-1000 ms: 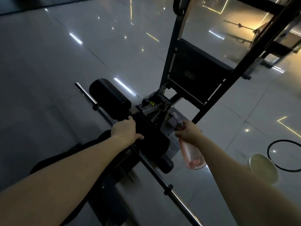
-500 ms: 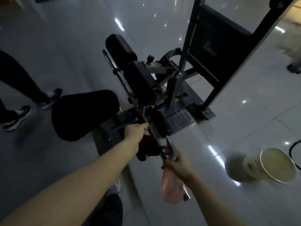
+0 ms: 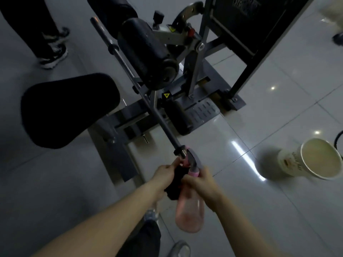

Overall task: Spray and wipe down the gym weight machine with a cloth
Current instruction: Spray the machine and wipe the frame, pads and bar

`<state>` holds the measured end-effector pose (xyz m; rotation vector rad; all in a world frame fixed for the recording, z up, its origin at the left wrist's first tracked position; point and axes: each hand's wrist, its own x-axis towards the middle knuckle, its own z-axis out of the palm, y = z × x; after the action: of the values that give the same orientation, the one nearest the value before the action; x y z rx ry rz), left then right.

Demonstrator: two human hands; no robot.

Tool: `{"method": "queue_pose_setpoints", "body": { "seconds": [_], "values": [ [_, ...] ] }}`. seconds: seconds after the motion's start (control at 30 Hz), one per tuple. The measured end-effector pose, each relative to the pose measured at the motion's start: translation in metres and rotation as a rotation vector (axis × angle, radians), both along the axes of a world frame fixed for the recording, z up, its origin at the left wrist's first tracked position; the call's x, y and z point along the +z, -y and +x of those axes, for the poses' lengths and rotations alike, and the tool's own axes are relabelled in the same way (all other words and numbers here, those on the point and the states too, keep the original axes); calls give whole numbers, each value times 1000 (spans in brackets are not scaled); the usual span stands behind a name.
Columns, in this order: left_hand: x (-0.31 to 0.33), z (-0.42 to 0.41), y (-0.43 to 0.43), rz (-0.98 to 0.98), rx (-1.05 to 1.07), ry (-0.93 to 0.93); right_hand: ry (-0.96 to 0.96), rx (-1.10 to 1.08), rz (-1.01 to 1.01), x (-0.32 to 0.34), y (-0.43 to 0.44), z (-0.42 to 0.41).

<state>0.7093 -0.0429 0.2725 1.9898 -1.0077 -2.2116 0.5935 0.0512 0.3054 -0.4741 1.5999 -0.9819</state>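
Note:
The weight machine stands ahead on the tiled floor, with black roller pads, a black seat pad at left and a long steel bar running toward me. At the bar's near end my left hand grips a dark cloth. Right beside it my right hand holds a pink spray bottle by the neck, its body hanging down and its nozzle by the bar tip. Both hands touch each other just off the bar's end.
A pale bucket stands on the floor at right, with a black hoop edge behind it. Another person's legs and shoes are at upper left. The machine's dark weight-stack shield rises at top right. My own shoes show below.
My left hand has slid the cloth down the bar to its near end and off the tip. My right hand with the bottle came in beside it. The view tilted further down.

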Motion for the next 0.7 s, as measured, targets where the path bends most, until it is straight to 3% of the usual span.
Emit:
{"method": "queue_pose_setpoints", "body": {
  "seconds": [0.13, 0.37, 0.53, 0.7],
  "values": [
    [-42, 11, 23, -67, 37, 93, -117, 10, 68, -26, -10, -6],
    [-114, 11, 26, -111, 7, 80, -584, 514, 148, -95, -2, -44],
    [-165, -9, 28, -45, -6, -81, -734, 632, 59, -140, 53, -77],
    [-195, -17, 35, -186, -59, -162, -1008, 706, 32, -173, 98, -85]
  ]
}}
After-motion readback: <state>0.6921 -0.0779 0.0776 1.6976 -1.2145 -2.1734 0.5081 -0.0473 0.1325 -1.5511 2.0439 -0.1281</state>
